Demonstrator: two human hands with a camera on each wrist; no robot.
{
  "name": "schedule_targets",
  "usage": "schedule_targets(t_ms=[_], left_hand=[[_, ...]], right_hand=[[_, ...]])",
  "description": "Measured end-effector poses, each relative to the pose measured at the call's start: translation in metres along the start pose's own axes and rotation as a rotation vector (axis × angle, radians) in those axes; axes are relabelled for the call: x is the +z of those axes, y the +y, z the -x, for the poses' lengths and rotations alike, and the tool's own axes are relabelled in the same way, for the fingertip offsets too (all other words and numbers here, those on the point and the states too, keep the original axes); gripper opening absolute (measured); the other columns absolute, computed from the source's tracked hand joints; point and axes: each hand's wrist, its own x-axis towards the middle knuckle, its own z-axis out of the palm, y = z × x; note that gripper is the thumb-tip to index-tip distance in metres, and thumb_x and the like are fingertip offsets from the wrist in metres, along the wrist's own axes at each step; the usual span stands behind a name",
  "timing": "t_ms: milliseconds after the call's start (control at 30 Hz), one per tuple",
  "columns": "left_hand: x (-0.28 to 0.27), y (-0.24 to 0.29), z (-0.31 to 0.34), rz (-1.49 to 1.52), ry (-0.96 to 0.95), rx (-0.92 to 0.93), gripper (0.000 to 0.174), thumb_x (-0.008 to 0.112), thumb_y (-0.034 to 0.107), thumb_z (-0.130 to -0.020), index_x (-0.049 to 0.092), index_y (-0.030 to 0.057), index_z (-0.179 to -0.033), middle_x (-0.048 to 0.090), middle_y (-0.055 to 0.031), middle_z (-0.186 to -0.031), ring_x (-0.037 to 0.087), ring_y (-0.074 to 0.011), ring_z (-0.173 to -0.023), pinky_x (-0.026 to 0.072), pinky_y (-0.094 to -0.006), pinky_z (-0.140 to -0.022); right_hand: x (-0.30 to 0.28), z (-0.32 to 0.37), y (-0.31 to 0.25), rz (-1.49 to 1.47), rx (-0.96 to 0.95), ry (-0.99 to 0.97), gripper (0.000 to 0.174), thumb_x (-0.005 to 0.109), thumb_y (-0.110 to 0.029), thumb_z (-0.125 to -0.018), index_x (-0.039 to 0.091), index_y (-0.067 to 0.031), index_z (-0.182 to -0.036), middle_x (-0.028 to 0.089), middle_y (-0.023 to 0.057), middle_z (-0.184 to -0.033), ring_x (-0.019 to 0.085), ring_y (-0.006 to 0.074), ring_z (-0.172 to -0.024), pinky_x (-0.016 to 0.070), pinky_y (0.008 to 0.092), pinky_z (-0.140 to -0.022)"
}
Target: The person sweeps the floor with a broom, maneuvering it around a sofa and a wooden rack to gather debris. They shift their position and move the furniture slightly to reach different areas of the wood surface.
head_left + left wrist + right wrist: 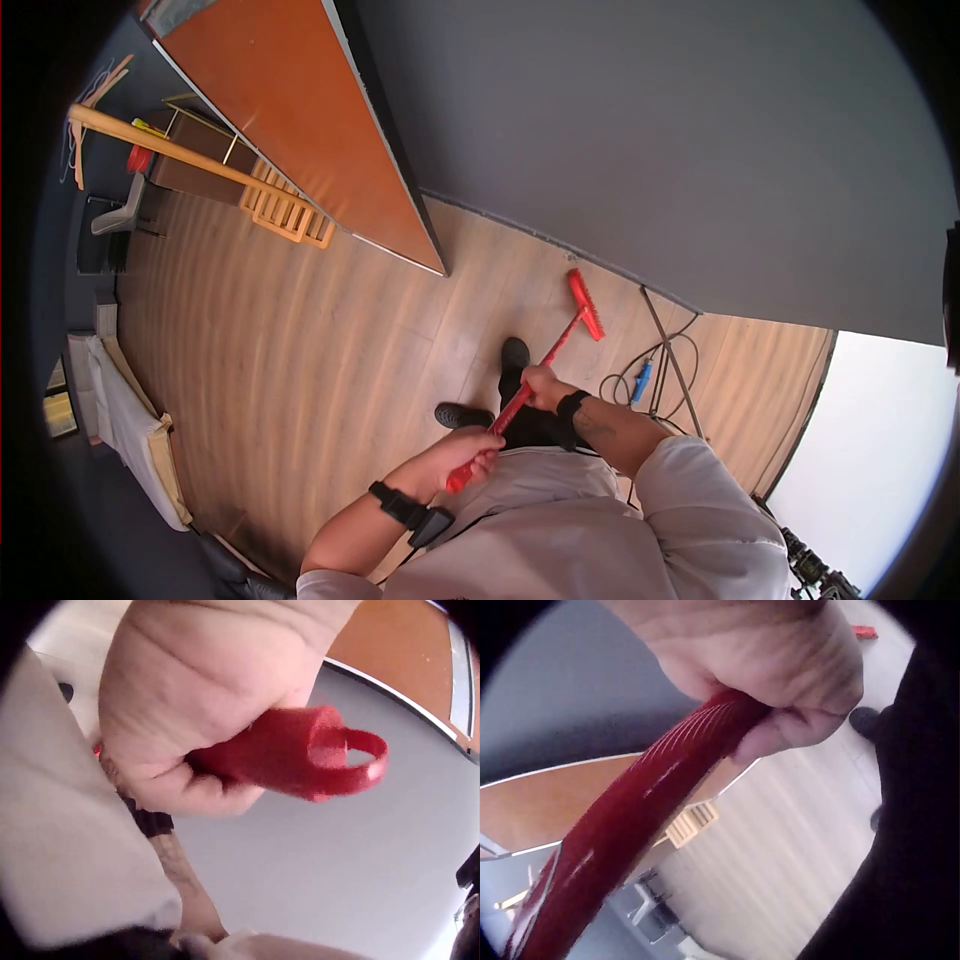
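A long-handled brush with a red handle (515, 404) and a red bristled head (586, 304) slants across the front of the body, its head down on the wooden floor near the grey wall. My left hand (466, 458) grips the handle close to its top end; in the left wrist view a red end loop (360, 761) sticks out past the left hand (202, 697). Lower on the handle, my right hand (543, 388) is wrapped round it. In the right wrist view the right hand (780, 667) curls over the red handle (645, 795).
A blue connector (642, 382) with coiled dark cable and a thin pole lie on the floor right of the brush head. An orange-brown door (300, 120) stands ahead by the grey wall (660, 140). Wooden slatted furniture, a chair and a white-covered piece stand left.
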Motion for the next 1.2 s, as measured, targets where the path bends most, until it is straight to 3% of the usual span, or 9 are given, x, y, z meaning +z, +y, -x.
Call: schedule_targets(t_ms=[200, 400, 500, 600, 667, 800, 867, 1000, 1200], left_hand=[[0.013, -0.023, 0.017, -0.147, 0.011, 0.146, 0.017, 0.052, 0.004, -0.079, 0.037, 0.0082, -0.084, 0.039, -0.0006, -0.062, 0.035, -0.0051, -0.046, 0.0285, -0.0161, -0.035], [-0.016, -0.003, -0.016, 0.030, -0.080, 0.123, 0.012, 0.049, 0.003, -0.078, 0.038, 0.0074, -0.075, 0.038, 0.0002, -0.057, 0.034, -0.0048, -0.042, 0.0264, -0.0164, -0.032], [-0.014, 0.005, -0.033, 0.226, -0.152, 0.085, 0.014, 0.049, 0.003, -0.077, 0.038, 0.0073, -0.069, 0.037, 0.0004, -0.056, 0.033, -0.0053, -0.041, 0.0268, -0.0164, -0.032], [-0.013, -0.008, -0.027, 0.110, -0.038, 0.153, 0.013, 0.048, 0.002, -0.076, 0.038, 0.0075, -0.070, 0.037, -0.0001, -0.057, 0.034, -0.0060, -0.042, 0.0271, -0.0167, -0.032], [-0.012, -0.015, -0.019, 0.127, -0.076, 0.124, 0.013, 0.047, 0.001, -0.076, 0.037, 0.0078, -0.071, 0.036, -0.0005, -0.057, 0.034, -0.0065, -0.042, 0.0273, -0.0171, -0.033], [0.008, -0.027, 0.010, 0.119, -0.018, 0.136, 0.015, 0.047, 0.000, -0.075, 0.035, 0.0085, -0.071, 0.035, -0.0001, -0.056, 0.034, -0.0065, -0.043, 0.0270, -0.0171, -0.033], [0.013, -0.034, 0.013, 0.031, -0.104, 0.101, 0.015, 0.046, -0.001, -0.075, 0.035, 0.0086, -0.071, 0.035, 0.0008, -0.055, 0.034, -0.0060, -0.043, 0.0265, -0.0172, -0.033], [0.015, -0.026, 0.006, -0.019, -0.101, 0.109, 0.015, 0.046, -0.001, -0.074, 0.035, 0.0086, -0.071, 0.034, 0.0015, -0.056, 0.034, -0.0055, -0.044, 0.0260, -0.0169, -0.034], [-0.002, -0.003, -0.034, 0.076, -0.120, 0.102, 0.013, 0.049, 0.004, -0.077, 0.038, 0.0103, -0.073, 0.037, 0.0009, -0.057, 0.034, -0.0046, -0.043, 0.0270, -0.0157, -0.032]], right_hand=[[0.023, 0.031, -0.003, 0.059, -0.044, 0.021, 0.008, 0.047, 0.000, -0.066, 0.044, -0.0065, -0.063, 0.041, 0.0079, -0.058, 0.045, 0.0238, -0.047, 0.0393, 0.0374, -0.039], [0.026, -0.009, -0.034, 0.314, -0.208, -0.056, 0.008, 0.051, 0.000, -0.065, 0.045, -0.0048, -0.064, 0.042, 0.0080, -0.060, 0.050, 0.0230, -0.053, 0.0454, 0.0410, -0.046], [0.028, -0.028, -0.046, 0.516, 0.000, -0.015, 0.002, 0.050, -0.010, -0.075, 0.050, -0.0101, -0.073, 0.050, 0.0034, -0.070, 0.056, 0.0194, -0.071, 0.0492, 0.0442, -0.056], [0.031, -0.028, -0.028, 0.468, -0.078, 0.082, 0.007, 0.051, -0.001, -0.065, 0.046, -0.0056, -0.067, 0.044, 0.0080, -0.063, 0.052, 0.0232, -0.056, 0.0464, 0.0423, -0.048], [0.035, -0.011, -0.021, 0.423, 0.000, 0.076, 0.001, 0.049, -0.008, -0.075, 0.049, -0.0077, -0.075, 0.052, 0.0065, -0.071, 0.056, 0.0222, -0.067, 0.0500, 0.0423, -0.055], [0.036, 0.022, -0.010, 0.416, -0.041, 0.002, 0.004, 0.047, -0.004, -0.071, 0.047, -0.0062, -0.074, 0.049, 0.0081, -0.067, 0.053, 0.0237, -0.057, 0.0475, 0.0406, -0.046], [0.034, 0.043, -0.012, 0.361, -0.041, -0.032, 0.008, 0.049, -0.001, -0.063, 0.043, -0.0064, -0.062, 0.039, 0.0057, -0.056, 0.043, 0.0207, -0.043, 0.0358, 0.0346, -0.037], [0.029, 0.042, -0.023, 0.315, -0.124, 0.054, 0.008, 0.049, 0.000, -0.063, 0.044, -0.0059, -0.061, 0.040, 0.0054, -0.055, 0.043, 0.0197, -0.043, 0.0353, 0.0335, -0.036], [0.008, -0.022, -0.043, 0.442, -0.062, 0.124, 0.005, 0.051, -0.001, -0.068, 0.048, -0.0054, -0.068, 0.047, 0.0052, -0.064, 0.053, 0.0215, -0.055, 0.0476, 0.0403, -0.048]])
